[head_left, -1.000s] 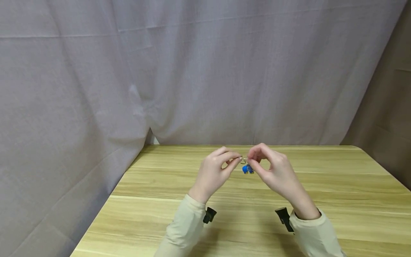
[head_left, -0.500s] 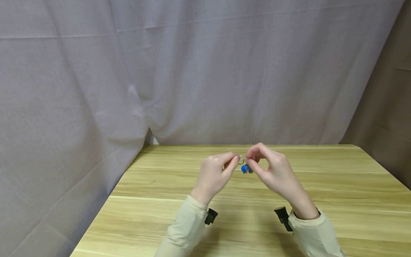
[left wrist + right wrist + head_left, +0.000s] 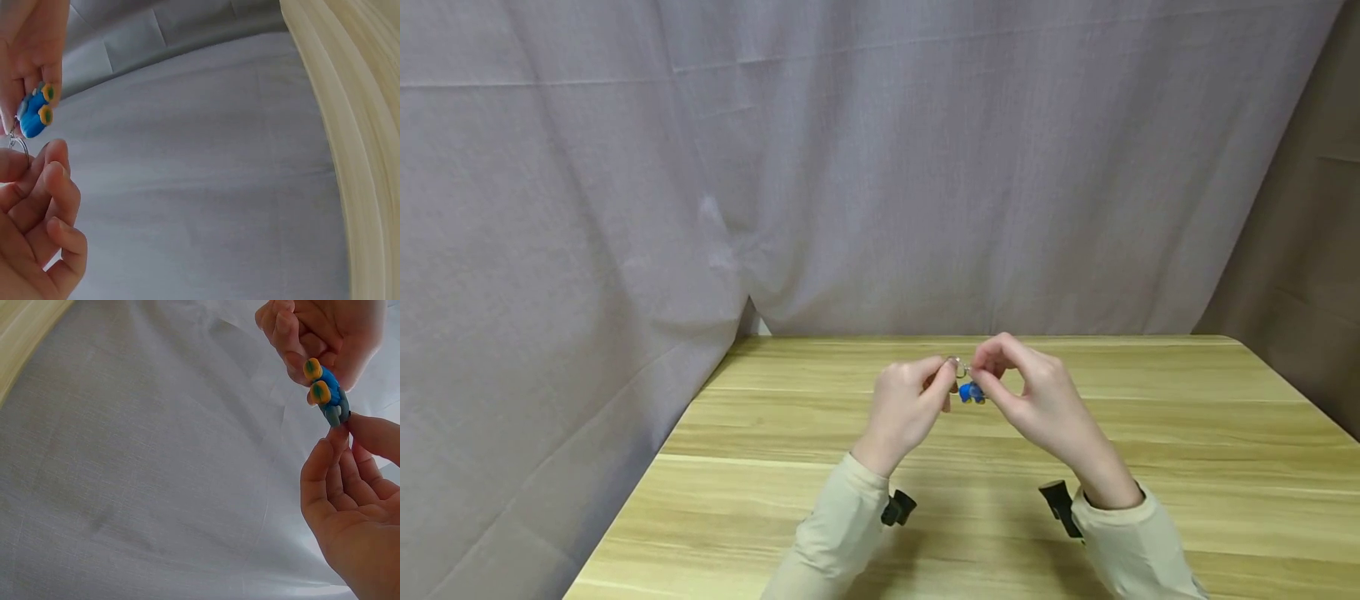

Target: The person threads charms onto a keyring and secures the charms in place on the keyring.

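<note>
A keychain is held between both hands above the table. Its charm (image 3: 972, 392) is a small blue vehicle-like figure with rounded orange-and-green parts, most plainly seen as a charm (image 3: 328, 392) in the right wrist view. My left hand (image 3: 904, 408) pinches the metal key ring (image 3: 25, 149) between thumb and index finger, its other fingers loosely curled. The right hand (image 3: 1051, 398) pinches the short chain end close to the charm with thumb and forefinger. The charm hangs just below the fingertips. The exact spot of the right pinch is partly hidden by the fingers.
The light wooden table (image 3: 760, 500) lies beneath both hands. A grey curtain (image 3: 880, 167) stands behind it and along the left side, with a darker cloth (image 3: 1292, 275) at the right. Black wrist mounts (image 3: 898, 507) stick out from the sleeves.
The left hand has turned slightly and its fingers have curled more around the ring. Ring and charm have shifted a little to the left. The right hand keeps its pinch, nearly still.
</note>
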Available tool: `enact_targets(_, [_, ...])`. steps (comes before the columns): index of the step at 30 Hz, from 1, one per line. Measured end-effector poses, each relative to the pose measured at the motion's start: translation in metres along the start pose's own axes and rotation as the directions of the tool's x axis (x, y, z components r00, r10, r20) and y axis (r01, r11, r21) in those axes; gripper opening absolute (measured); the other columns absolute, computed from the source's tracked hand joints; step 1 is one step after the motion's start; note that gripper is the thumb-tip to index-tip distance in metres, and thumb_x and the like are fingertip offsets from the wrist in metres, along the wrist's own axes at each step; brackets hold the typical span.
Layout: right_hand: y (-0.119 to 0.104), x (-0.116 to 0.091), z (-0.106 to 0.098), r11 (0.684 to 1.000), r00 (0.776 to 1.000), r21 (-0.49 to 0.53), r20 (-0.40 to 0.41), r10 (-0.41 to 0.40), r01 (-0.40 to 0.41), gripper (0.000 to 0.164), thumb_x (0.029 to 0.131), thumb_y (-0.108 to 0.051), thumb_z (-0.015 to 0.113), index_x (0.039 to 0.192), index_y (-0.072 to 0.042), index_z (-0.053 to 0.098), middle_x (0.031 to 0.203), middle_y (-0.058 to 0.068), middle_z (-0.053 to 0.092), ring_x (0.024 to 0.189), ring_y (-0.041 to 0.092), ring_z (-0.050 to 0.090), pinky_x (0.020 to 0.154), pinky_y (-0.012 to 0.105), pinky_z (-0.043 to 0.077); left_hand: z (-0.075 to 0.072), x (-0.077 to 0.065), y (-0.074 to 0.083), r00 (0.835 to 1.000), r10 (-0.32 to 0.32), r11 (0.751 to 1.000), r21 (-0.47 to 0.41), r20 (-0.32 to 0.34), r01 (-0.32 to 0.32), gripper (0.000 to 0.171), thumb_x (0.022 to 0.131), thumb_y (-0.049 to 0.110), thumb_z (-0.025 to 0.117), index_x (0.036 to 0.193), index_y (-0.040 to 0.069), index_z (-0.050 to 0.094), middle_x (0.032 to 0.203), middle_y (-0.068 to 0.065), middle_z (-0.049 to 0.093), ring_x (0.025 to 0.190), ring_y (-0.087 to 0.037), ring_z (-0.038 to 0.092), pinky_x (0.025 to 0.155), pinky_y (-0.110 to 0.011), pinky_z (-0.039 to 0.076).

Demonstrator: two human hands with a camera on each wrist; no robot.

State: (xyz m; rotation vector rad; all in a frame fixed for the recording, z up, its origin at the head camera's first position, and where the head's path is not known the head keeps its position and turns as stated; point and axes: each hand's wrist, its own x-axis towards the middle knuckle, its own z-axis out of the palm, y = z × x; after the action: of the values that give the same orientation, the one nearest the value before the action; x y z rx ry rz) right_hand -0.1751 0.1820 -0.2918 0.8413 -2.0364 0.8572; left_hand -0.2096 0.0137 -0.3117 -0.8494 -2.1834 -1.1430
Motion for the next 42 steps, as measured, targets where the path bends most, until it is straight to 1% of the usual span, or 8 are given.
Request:
enact_targets(4, [0.0004,0.0002,0.0002,1.000,1.000,0.007,0.000,-0.004,0.004,0.005,0.092,-0.009,0.064,0.088,-0.006,0.062,0.075,-0.005,0.061,0.071,0.002,0.053,0.066,0.012,0.043,0.0000,0.0006,0.0013,0.997,-0.064,0.997,-0.038,0.050,0.066,0.035,0.098,0.020,0.050,0.067,0.011,0.065,0.052,0.002,0.059,0.040,0.003,0.036,0.042,-0.016,0.028])
enact_targets(7, [0.0004,0.0001,0.0000,1.000,1.000,0.005,0.001,-0.004,0.004,0.004,0.091,-0.006,0.064,0.088,-0.006,0.061,0.075,-0.005,0.061,0.071,0.002,0.053,0.066,0.011,0.043,-0.0010,0.0011,0.0012,0.996,-0.055,0.998,-0.010,0.064,0.056,0.029,0.096,0.019,0.054,0.071,0.010,0.066,0.056,0.001,0.062,0.044,0.002,0.041,0.044,-0.014,0.031])
enact_targets(13, [0.0005,-0.0006,-0.0013,1.000,1.000,-0.020,0.006,0.009,-0.009,0.008,0.087,0.001,0.067,0.088,-0.005,0.061,0.075,-0.004,0.062,0.069,0.001,0.053,0.065,0.012,0.044,-0.0020,0.0019,-0.0008,0.993,0.117,0.991,0.067,0.016,-0.118,0.007,0.088,0.011,0.066,0.082,0.009,0.067,0.069,0.001,0.066,0.061,-0.006,0.055,0.058,-0.009,0.039])
enact_targets(19, [0.0001,-0.0008,-0.0042,0.999,1.000,-0.046,-0.020,0.020,-0.020,0.009,0.086,0.002,0.067,0.088,-0.005,0.061,0.077,-0.002,0.064,0.070,0.001,0.053,0.065,0.011,0.044,-0.0026,0.0020,-0.0013,0.964,0.265,0.949,0.180,-0.009,-0.259,0.021,0.091,0.014,0.065,0.070,0.013,0.063,0.060,0.005,0.056,0.054,-0.004,0.046,0.054,-0.008,0.030])
enact_targets(26, [-0.0019,-0.0007,-0.0041,0.998,1.000,-0.056,-0.018,0.019,-0.020,0.022,0.077,0.012,0.070,0.088,-0.006,0.061,0.074,-0.004,0.063,0.070,0.002,0.054,0.066,0.010,0.043,-0.0020,0.0000,-0.0026,0.971,0.238,0.951,0.201,0.003,-0.234,0.035,0.094,0.017,0.058,0.059,0.016,0.053,0.052,0.009,0.039,0.049,-0.001,0.030,0.049,-0.011,0.018])
enact_targets(29, [-0.0025,-0.0002,-0.0033,0.999,1.000,-0.050,-0.016,0.017,-0.018,0.024,0.076,0.013,0.070,0.088,-0.007,0.061,0.074,-0.005,0.062,0.070,0.002,0.054,0.066,0.010,0.043,-0.0016,-0.0006,-0.0026,0.976,0.218,0.954,0.213,-0.011,-0.210,0.035,0.093,0.017,0.057,0.058,0.017,0.055,0.051,0.010,0.040,0.048,0.000,0.031,0.048,-0.012,0.019])
enact_targets(35, [-0.0013,-0.0004,-0.0028,0.999,1.000,-0.035,-0.011,0.005,-0.006,0.005,0.089,-0.003,0.066,0.088,-0.007,0.062,0.074,-0.005,0.062,0.071,0.002,0.053,0.066,0.010,0.042,-0.0015,-0.0014,-0.0012,0.986,0.166,0.965,0.210,-0.029,-0.156,0.035,0.093,0.020,0.056,0.058,0.017,0.061,0.046,0.009,0.046,0.044,0.002,0.031,0.045,-0.012,0.020])
enact_targets(42, [-0.0015,0.0006,-0.0027,0.999,1.000,-0.050,-0.011,-0.008,0.007,0.004,0.091,-0.007,0.064,0.088,-0.008,0.062,0.074,-0.005,0.062,0.070,0.002,0.053,0.065,0.010,0.042,-0.0021,-0.0018,0.0011,0.997,0.072,0.989,0.133,0.006,-0.072,0.037,0.094,0.021,0.053,0.062,0.013,0.068,0.047,0.006,0.057,0.041,0.005,0.034,0.043,-0.013,0.024])
